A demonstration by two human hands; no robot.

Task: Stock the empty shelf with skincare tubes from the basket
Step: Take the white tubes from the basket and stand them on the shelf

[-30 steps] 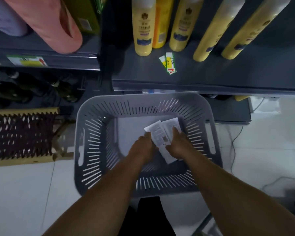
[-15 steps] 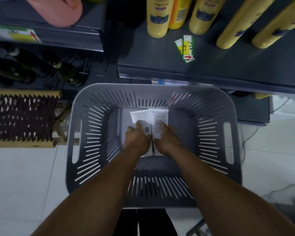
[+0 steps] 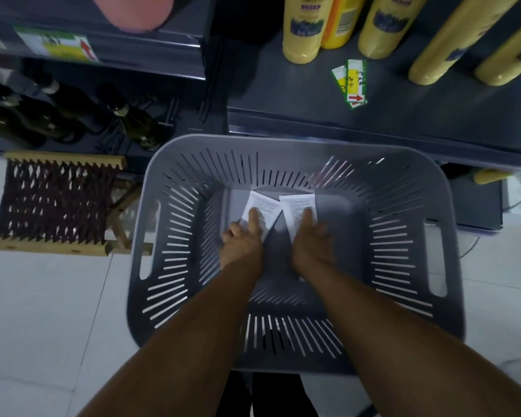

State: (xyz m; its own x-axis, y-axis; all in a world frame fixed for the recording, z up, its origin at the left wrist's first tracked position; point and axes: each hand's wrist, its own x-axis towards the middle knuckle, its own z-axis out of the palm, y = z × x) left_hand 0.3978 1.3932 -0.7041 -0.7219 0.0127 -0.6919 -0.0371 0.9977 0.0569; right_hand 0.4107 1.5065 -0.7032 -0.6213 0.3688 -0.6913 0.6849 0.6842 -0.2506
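Pale floor tiles (image 3: 42,311) lay under a grey slotted basket (image 3: 169,236) that stood just in front of a dark shelf (image 3: 403,115). Down in the basket, the left hand (image 3: 242,245) had its fingers (image 3: 254,218) curled onto a white tube (image 3: 263,207), the forefinger lying along its printed face and the others tucked at its left edge, so it gripped that tube. The right hand (image 3: 310,245) gripped a second white tube (image 3: 298,206) in the same way, one finger stretched up its face and the rest bent at its side. Both tubes lay on the basket floor toward the far wall, their upper corners touching, their lower ends hidden under the hands. Both forearms reached in over the near rim. On the shelf beyond stood yellow bottles (image 3: 301,31) and a loose green price tag (image 3: 354,82). To the left were dark glass bottles (image 3: 133,121) and a wooden stool with a woven seat (image 3: 57,203).
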